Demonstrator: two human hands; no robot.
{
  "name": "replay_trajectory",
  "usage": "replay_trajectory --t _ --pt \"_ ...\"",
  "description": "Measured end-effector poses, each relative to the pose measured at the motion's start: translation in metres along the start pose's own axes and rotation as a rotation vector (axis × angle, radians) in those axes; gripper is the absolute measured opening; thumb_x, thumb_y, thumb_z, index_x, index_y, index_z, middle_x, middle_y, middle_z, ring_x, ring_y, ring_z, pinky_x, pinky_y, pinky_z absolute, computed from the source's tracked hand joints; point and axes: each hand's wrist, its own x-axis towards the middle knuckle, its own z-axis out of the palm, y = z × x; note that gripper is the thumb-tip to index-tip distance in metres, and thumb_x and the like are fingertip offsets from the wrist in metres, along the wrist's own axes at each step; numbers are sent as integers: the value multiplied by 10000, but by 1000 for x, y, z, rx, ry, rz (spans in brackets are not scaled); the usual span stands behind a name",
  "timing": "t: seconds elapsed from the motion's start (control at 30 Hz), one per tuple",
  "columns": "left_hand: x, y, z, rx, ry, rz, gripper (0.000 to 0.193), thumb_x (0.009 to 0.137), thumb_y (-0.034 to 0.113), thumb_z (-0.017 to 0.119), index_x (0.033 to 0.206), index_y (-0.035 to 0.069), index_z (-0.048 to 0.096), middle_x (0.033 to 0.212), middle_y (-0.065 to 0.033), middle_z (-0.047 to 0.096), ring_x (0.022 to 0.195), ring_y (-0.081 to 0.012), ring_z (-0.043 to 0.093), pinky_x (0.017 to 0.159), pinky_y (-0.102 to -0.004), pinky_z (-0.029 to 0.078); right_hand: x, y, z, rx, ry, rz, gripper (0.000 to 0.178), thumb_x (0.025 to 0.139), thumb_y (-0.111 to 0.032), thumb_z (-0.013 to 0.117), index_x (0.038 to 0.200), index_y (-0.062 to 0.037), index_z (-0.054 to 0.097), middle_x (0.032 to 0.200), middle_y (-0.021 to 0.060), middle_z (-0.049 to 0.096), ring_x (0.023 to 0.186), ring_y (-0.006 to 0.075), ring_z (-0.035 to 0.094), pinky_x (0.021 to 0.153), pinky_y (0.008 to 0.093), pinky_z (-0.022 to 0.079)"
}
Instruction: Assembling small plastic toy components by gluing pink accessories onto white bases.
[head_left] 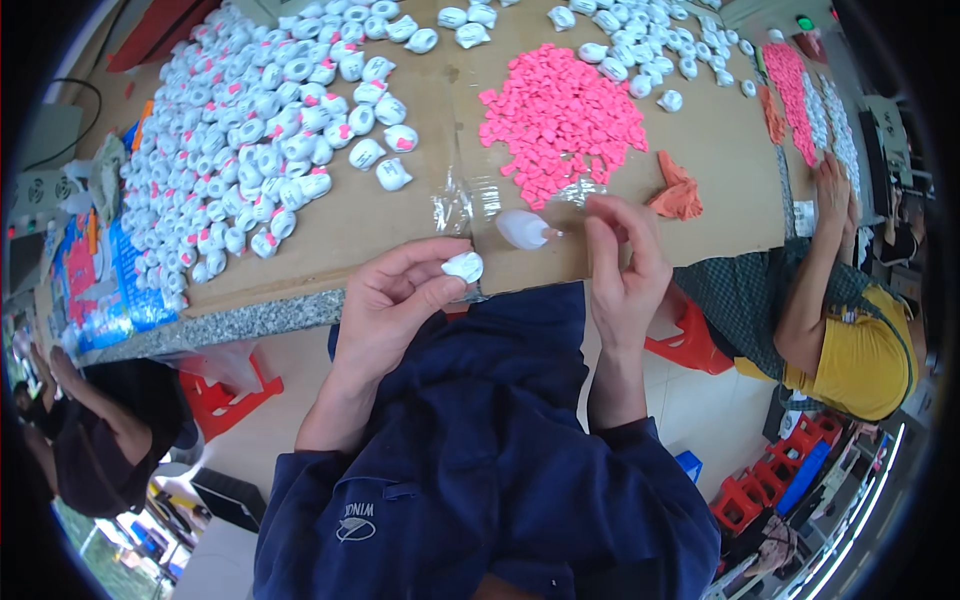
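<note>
In my left hand (pixel 400 295), a small white piece shaped like an animal head (pixel 463 266) is pinched between thumb and fingertips, above the table's front edge. My right hand (pixel 630 260) hovers to the right with thumb and forefinger tips brought together. Whatever may be between them is too small to make out. A translucent white squeeze bottle (pixel 521 229) with a thin tip lies on the cardboard between the hands, its tip toward my right hand and apart from it. Beyond it spreads a heap of small pink pieces (pixel 565 115).
White head-shaped pieces, many with pink bits, cover the cardboard's left (pixel 240 130); more white ones (pixel 650 40) lie at the back. Crumpled orange material (pixel 677 190) rests right of the pink heap. One co-worker in yellow (pixel 860 350) sits at right, another in dark clothing (pixel 110 430) at left.
</note>
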Motion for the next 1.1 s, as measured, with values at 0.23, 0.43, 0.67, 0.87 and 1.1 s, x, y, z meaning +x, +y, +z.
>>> replay_trajectory --t 0.23,0.43,0.67,0.87,1.1 --pt "3 -3 7 29 -89 -60 302 814 -17 571 1112 -34 524 943 -82 610 845 -113 587 747 -212 475 32 9 4 -527 -137 -402 283 727 60 537 977 -46 615 980 79 578 921 264 498 818 332 399" --pt "2 -5 11 33 -112 -48 300 816 -29 561 1113 -35 523 949 -81 607 857 -117 584 763 -214 472 13 6 -17 -447 -96 -310 242 731 47 556 944 -43 626 926 81 582 870 256 512 774 323 412" --pt "2 -4 16 48 -110 -56 297 820 -24 560 1115 -33 524 954 -79 606 854 -113 583 765 -215 472 18 10 -22 -471 -89 -320 159 701 -2 632 855 -36 641 839 73 572 816 226 512 713 304 415" --pt "3 -7 22 37 -64 -19 299 804 -11 580 1093 -57 519 931 -112 613 842 -153 604 755 -246 488 22 1 -17 -555 -112 -399 131 668 2 663 789 -41 638 801 52 562 784 212 510 662 301 411" --pt "4 -8 27 19 -54 -2 258 773 -59 595 1023 -68 536 915 -138 623 835 -189 622 765 -284 510 -8 -22 -6 -167 -159 -437 205 593 35 706 777 -45 664 714 30 548 686 184 502 580 271 404"
